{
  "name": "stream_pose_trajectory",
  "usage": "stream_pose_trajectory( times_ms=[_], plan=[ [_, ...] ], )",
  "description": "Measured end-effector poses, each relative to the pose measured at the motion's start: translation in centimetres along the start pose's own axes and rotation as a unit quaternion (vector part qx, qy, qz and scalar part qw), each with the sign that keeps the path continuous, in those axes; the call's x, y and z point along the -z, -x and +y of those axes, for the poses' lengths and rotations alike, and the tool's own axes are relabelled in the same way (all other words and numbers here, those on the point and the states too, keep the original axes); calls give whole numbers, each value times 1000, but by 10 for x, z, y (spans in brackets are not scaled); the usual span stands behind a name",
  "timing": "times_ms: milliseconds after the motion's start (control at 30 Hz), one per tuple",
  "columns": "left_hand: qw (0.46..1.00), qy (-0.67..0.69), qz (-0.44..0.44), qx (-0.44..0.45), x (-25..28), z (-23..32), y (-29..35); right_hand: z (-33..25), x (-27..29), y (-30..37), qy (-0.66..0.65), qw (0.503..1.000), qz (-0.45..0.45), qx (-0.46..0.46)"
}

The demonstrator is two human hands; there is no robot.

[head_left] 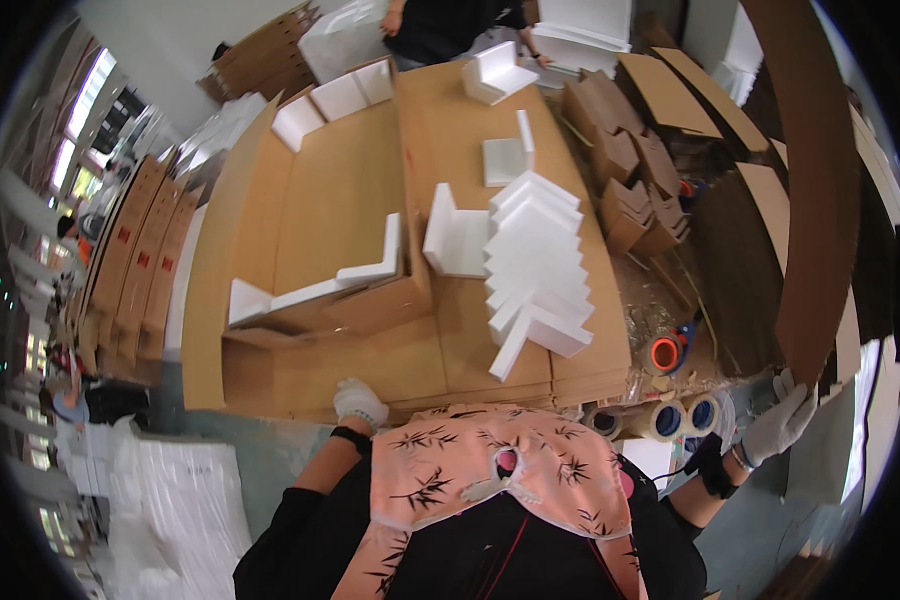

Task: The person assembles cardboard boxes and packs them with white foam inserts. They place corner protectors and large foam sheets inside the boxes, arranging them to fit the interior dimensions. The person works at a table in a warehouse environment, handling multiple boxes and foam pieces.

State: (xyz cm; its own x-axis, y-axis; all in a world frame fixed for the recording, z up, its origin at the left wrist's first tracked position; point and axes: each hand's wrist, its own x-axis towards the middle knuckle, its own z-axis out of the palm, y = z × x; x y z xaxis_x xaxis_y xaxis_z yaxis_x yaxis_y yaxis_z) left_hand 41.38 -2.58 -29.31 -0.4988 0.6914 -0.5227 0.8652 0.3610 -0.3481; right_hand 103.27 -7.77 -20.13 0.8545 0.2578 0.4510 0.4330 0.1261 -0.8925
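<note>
My left hand (360,402), in a white glove, rests at the near edge of the flat cardboard (370,365), fingers loosely laid on it. Out to the right, my gloved right hand (776,425) has its fingers stretched up against the lower end of a long brown cardboard strip (820,200). An open cardboard box (345,310) lies ahead of my left hand, with white foam corner pieces (365,272) along its near and far ends. Right of the box, a row of white L-shaped foam pieces (538,260) stands on the cardboard, beside a separate foam piece (457,235).
Tape rolls (667,420) and a tape dispenser (667,352) lie right of the cardboard, near folded cardboard pieces (630,170). Cardboard stacks (130,260) stand left, above a plastic-wrapped white bundle (185,500). Another person (440,30) stands at the far end.
</note>
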Motion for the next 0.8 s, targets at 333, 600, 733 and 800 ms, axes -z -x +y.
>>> stream_pose_trajectory(
  times_ms=[333, 600, 733, 800],
  plan=[
    [973, 146, 87, -154, -34, -72, -11, -99, -90, 145, -177, 956, -205, -114],
    [625, 709, 147, -291, -10, -190, -8, -206, -142, 249, -137, 864, -476, 93],
    [278, 894, 183, -299, 21, -303, -19, -246, -172, 295, -54, 788, -515, 332],
    [136, 936, 217, -241, 35, -341, -7, -262, -189, 296, -73, 737, -524, 421]
  ],
)
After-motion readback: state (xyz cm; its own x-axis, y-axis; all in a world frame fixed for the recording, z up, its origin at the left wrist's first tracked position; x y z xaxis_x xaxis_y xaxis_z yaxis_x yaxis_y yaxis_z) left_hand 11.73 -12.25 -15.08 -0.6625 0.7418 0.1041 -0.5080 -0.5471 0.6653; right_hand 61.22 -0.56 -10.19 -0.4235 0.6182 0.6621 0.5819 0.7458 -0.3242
